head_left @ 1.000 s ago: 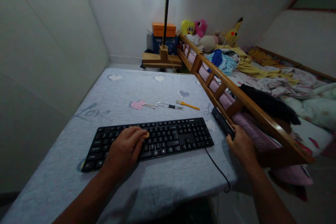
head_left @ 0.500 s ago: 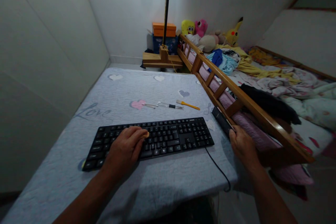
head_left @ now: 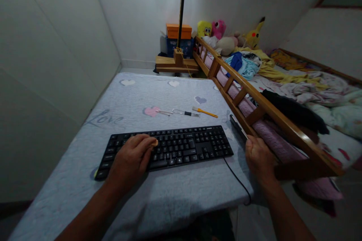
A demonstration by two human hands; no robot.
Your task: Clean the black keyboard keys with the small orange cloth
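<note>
A black corded keyboard (head_left: 181, 147) lies on the cloth-covered table. My left hand (head_left: 131, 160) rests over its left part with fingers bent together. A small tan-orange bit shows at their tips; what it is, I cannot make out. At the table's right edge, my right hand (head_left: 258, 154) grips one end of a flat, black, book-like object (head_left: 239, 128) with a pale edge, held on its side. Beyond the keyboard lie thin white swabs (head_left: 164, 112), a wire puller with a black grip (head_left: 186, 113) and a yellow-handled brush (head_left: 206, 112).
A wooden bed rail (head_left: 249, 86) runs along the table's right side, with rumpled bedding behind it. The keyboard cable (head_left: 237, 179) hangs over the front edge. At the back stand a wooden stand with a black pole (head_left: 178, 58) and an orange box (head_left: 178, 31).
The view has shifted slightly. In my right hand, the black object has turned more edge-on. My left hand has moved a little to the left along the keyboard.
</note>
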